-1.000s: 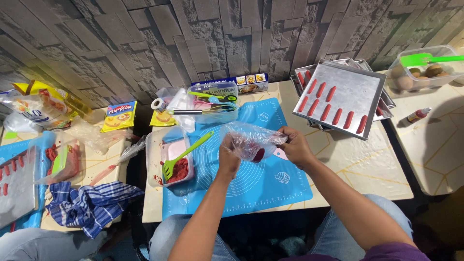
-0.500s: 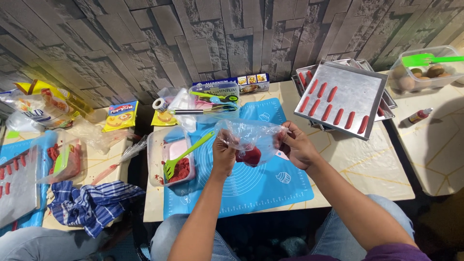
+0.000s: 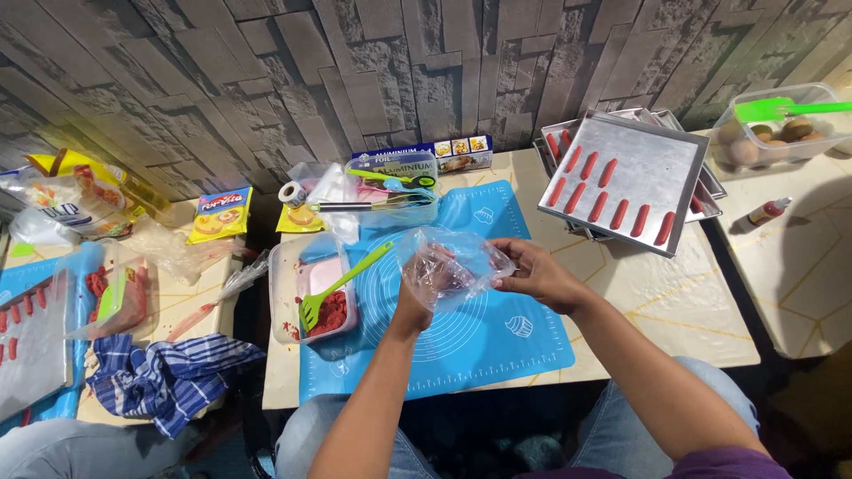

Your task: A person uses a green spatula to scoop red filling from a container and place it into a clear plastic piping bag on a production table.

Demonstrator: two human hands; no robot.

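Clear plastic: a thin plastic bag (image 3: 457, 266) is held up over the blue mat (image 3: 461, 337), between both hands.
Left hand: the left hand (image 3: 417, 302) sits inside or behind the bag; whether its fingers are curled cannot be told through the film.
Right hand: the right hand (image 3: 537, 275) pinches the bag's right edge, fingers closed on the film.
Step in hand: it looks like the bag is being pulled over the left hand as a glove, or spread open; which of the two cannot be told.
Next move calls for: likely a gentle, even pull on the film so it does not tear, with the left hand kept still.
Tub left of the mat: a pale tub (image 3: 312, 297) holds red paste and a green spatula (image 3: 342, 284) that leans over its rim.
Tray right of the mat: a metal tray (image 3: 661, 151) carries two rows of short red sticks (image 3: 612, 191), apart from one another.
Box beyond the mat: a clear box (image 3: 395, 191) holds tongs and small green tools.
Far right of the mat: a clear tub (image 3: 772, 142) holds round brown balls, with a green spatula across its top.
Left of the mat: a blue checked cloth (image 3: 164, 377) lies on the bench (image 3: 666, 310).
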